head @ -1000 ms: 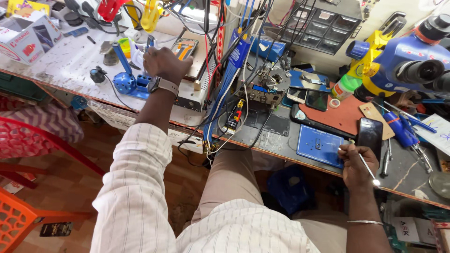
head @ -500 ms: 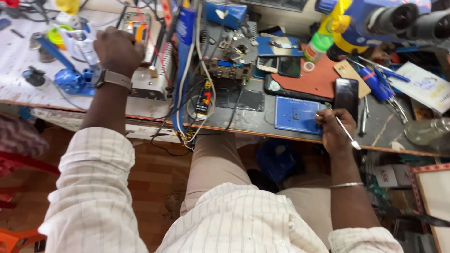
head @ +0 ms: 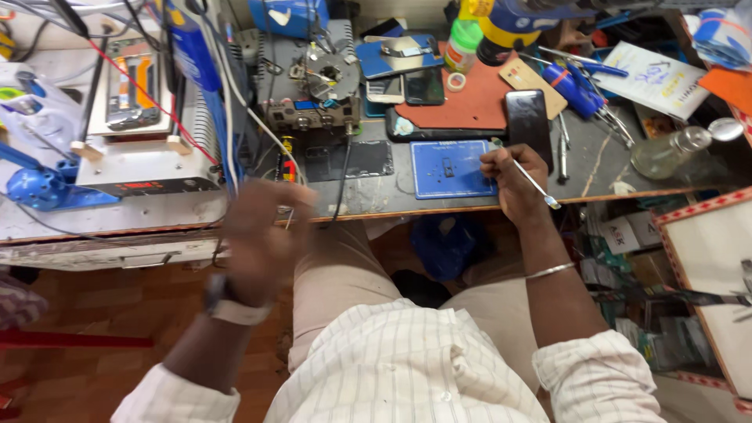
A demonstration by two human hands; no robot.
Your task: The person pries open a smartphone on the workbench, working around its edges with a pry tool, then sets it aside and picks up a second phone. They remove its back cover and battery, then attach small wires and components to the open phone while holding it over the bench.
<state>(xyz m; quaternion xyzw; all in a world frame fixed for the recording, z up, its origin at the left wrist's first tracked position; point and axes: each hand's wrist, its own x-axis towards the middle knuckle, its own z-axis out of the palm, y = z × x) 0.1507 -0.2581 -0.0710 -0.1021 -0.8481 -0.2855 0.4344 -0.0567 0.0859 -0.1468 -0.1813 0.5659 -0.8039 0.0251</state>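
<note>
Right hand (head: 513, 178) pinching a thin metal tweezer-like tool (head: 531, 178) between thumb and fingers, resting at the front edge of the dark worktop, just beside a blue rectangular work mat (head: 450, 168) with a tiny part on it. Black slab phone (head: 527, 125) lying just beyond the knuckles, near the rust-red mat (head: 470, 106).

Left hand (head: 262, 235) blurred in mid-air in front of the bench edge, fingers loosely curled, holding nothing visible (too smeared to tell for certain).

Best kept low and braced: heel of the right hand planted on the bench edge, tool tip brought in at a shallow angle over the blue mat, light pressure only. Worth steadying the workpiece with the left hand, clear of the dangling cables (head: 235, 110).
</note>
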